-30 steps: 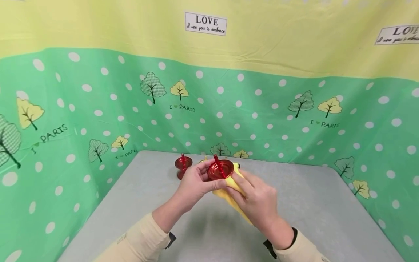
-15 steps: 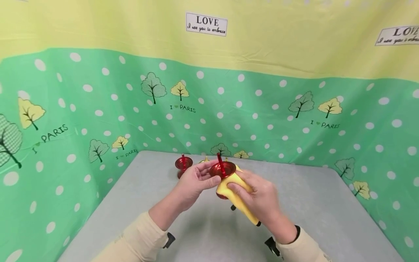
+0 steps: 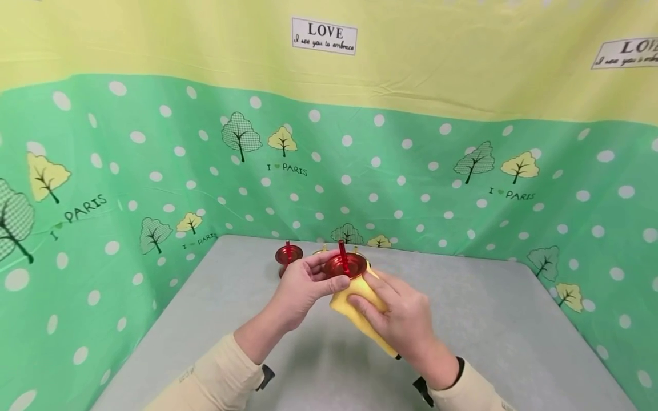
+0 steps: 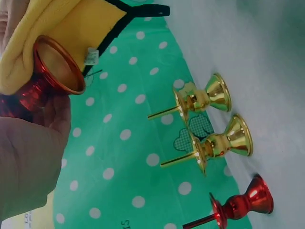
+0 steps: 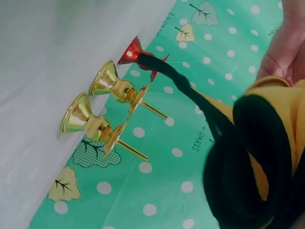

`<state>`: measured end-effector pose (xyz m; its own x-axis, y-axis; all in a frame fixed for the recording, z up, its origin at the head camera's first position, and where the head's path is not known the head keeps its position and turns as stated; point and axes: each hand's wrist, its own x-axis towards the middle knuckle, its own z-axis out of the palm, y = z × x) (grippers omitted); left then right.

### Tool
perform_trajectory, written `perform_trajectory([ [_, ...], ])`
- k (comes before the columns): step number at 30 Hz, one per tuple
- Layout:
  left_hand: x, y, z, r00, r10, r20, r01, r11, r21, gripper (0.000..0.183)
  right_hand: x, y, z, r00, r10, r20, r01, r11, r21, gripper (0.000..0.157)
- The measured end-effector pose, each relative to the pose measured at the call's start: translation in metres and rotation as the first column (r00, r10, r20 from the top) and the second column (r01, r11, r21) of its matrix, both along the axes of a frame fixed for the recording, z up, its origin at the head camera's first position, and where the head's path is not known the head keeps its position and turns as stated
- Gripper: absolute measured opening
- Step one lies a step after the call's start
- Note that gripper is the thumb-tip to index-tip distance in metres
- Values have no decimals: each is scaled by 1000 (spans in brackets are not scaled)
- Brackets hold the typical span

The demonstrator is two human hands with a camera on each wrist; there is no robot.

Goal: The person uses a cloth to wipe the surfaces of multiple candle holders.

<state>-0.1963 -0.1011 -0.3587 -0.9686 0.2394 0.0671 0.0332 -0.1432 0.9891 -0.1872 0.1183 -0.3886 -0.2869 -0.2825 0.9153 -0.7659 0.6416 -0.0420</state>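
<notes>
Above the table, my left hand (image 3: 305, 288) grips a shiny red candlestick (image 3: 354, 264) below its dish, thumb near the rim. A red spike rises from the dish centre. My right hand (image 3: 403, 308) pinches a yellow cloth (image 3: 360, 308) against the candlestick's lower part, hiding most of the stem in the head view. From the left wrist view, the candlestick's flared hollow base (image 4: 71, 81) shows beside the folded cloth (image 4: 102, 28), which has black edging and a loop. In the right wrist view, black-edged folds of the cloth (image 5: 262, 107) cover most of the held candlestick.
A second red candlestick (image 3: 288, 254) stands at the back of the grey table (image 3: 247, 291), left of my hands. Two gold candlesticks (image 4: 205, 100) stand beside it, mostly hidden behind my hands in the head view. A green and yellow patterned curtain (image 3: 401, 171) surrounds the table.
Half a second ago the cloth hung lower right and the red base showed beneath it. Now my right hand has brought the cloth back over the base. The left hand keeps its grip.
</notes>
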Motion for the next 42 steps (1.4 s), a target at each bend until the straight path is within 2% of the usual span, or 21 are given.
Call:
perform_trajectory([
  [3, -1, 2, -2, 999, 50, 11, -50, 999, 7, 71, 0, 1, -3, 994, -59, 93, 57, 998, 26, 50],
  [5, 0, 3, -4, 997, 76, 19, -76, 997, -1, 69, 1, 1, -5, 987, -99, 125, 94, 994, 46, 50],
  [7, 0, 6, -6, 997, 81, 19, -81, 996, -29, 69, 2, 1, -6, 985, -126, 119, 119, 991, 62, 49],
  [11, 1, 8, -8, 999, 52, 4, -52, 993, -102, 74, 3, -1, -7, 987, -140, 84, 134, 989, 67, 52],
  [15, 0, 9, -10, 999, 42, -1, -42, 992, -118, 78, 2, 0, -7, 985, -141, 99, 135, 988, 71, 50],
  [21, -1, 14, -10, 993, 119, 2, -118, 987, -111, 77, 4, 0, -7, 964, -200, 175, 188, 979, 83, 46],
  [23, -2, 15, -11, 988, 152, 1, -151, 983, -105, 79, 6, -2, -8, 966, -223, 134, 211, 973, 94, 46],
  [27, -3, 16, -10, 980, 197, -4, -197, 977, -84, 79, 8, -7, -13, 977, -213, -33, 215, 970, 114, 53],
  [29, -2, 16, -9, 978, 209, -12, -210, 974, -83, 78, 6, -6, -14, 981, -188, -49, 192, 975, 113, 53],
  [31, -1, 15, -8, 976, 216, -18, -216, 972, -93, 79, 2, -2, -13, 987, -159, 37, 154, 983, 94, 46],
  [34, -1, 16, -6, 979, 203, -14, -204, 974, -97, 81, -3, 5, -10, 968, -162, 193, 152, 986, 64, 41],
  [35, -1, 17, -6, 981, 194, -9, -194, 976, -95, 81, -3, 6, -10, 963, -172, 209, 160, 984, 73, 42],
  [37, -1, 18, -6, 983, 185, 2, -184, 979, -83, 81, 1, 6, -12, 968, -187, 165, 170, 979, 110, 42],
  [40, -2, 20, -6, 980, 199, 17, -198, 978, -66, 78, 9, 1, -17, 985, -174, -2, 171, 969, 176, 49],
  [42, -2, 20, -6, 976, 219, 21, -217, 974, -64, 77, 11, -1, -19, 987, -148, -64, 157, 970, 185, 52],
])
